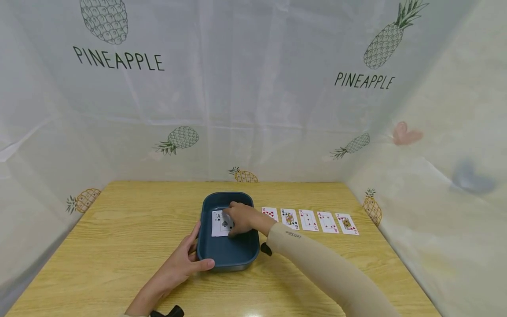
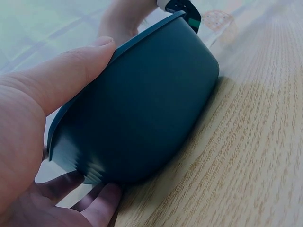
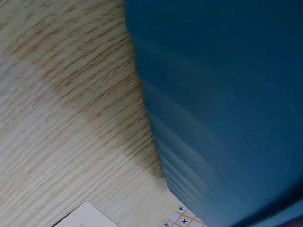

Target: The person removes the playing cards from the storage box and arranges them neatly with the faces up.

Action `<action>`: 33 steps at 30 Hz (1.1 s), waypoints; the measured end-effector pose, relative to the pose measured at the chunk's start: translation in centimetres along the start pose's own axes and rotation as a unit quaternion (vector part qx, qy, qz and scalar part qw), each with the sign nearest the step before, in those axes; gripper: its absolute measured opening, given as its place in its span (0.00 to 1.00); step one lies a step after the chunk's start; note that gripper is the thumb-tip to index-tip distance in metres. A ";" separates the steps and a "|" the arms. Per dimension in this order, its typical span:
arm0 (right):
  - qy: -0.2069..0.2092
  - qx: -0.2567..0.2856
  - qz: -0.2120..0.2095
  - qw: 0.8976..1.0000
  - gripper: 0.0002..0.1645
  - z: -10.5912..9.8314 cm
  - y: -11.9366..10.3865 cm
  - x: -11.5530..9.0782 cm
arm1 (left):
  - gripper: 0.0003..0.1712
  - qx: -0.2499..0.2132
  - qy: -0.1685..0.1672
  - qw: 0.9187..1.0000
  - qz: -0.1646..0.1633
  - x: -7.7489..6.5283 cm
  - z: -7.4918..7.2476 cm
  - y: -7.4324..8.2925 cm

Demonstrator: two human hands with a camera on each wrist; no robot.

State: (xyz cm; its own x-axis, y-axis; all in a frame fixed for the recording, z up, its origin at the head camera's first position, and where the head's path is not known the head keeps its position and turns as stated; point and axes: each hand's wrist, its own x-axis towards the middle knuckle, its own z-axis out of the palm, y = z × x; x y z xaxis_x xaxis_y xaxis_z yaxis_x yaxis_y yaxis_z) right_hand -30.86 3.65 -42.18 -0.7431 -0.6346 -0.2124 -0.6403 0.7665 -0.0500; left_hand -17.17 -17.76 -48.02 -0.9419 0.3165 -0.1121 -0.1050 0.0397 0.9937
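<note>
Progress: partway, judging by the layout. Done: five cards face up in a row on the counter (image 1: 138,229), right of centre in the head view. Reading left to right: 10 (image 1: 270,213), queen (image 1: 290,219), 3 (image 1: 308,220), 4 (image 1: 327,222), jack (image 1: 347,224). The 10 sits just beside the bin (image 1: 227,255), partly behind the right forearm. Left: an ace (image 1: 218,226) face up inside the bin, mid-frame, apparently topping a small stack; count not readable, so can't say how many remain.

Hands: left hand (image 1: 184,257) grips the bin's near-left side. Right hand (image 1: 243,218) is inside the bin, fingers bent at the ace's right edge; can't tell if it's pinching or only touching.

View differences: only head shows the bin's inside and the whole row. Left wrist shows what head hides: fingers low against the outer wall, thumb up at the rim, bin base on the counter. Bin contents are blocked there. It also catches a dark wrist device (image 2: 189,14) on the other arm, top of frame. Right wrist gets mostly ribbed outer wall, plus a card corner (image 3: 87,217) at the bottom edge, rank not readable; no clear view of the fingertips.
</note>
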 end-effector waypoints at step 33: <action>0.128 0.135 -0.041 0.982 0.48 -3.4 7.0 -14.0 | 0.68 0.002 0.012 1.000 0.010 0.0 0.1 0.0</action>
State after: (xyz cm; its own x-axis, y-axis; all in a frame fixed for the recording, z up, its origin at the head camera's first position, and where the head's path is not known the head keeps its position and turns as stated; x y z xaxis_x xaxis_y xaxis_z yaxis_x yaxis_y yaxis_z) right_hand -25.61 17.58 -36.29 -0.7382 -0.6725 0.0532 -0.6503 0.6883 -0.3215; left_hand -17.13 -17.70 -48.00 -0.9513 0.2942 -0.0917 -0.0845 0.0373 0.9957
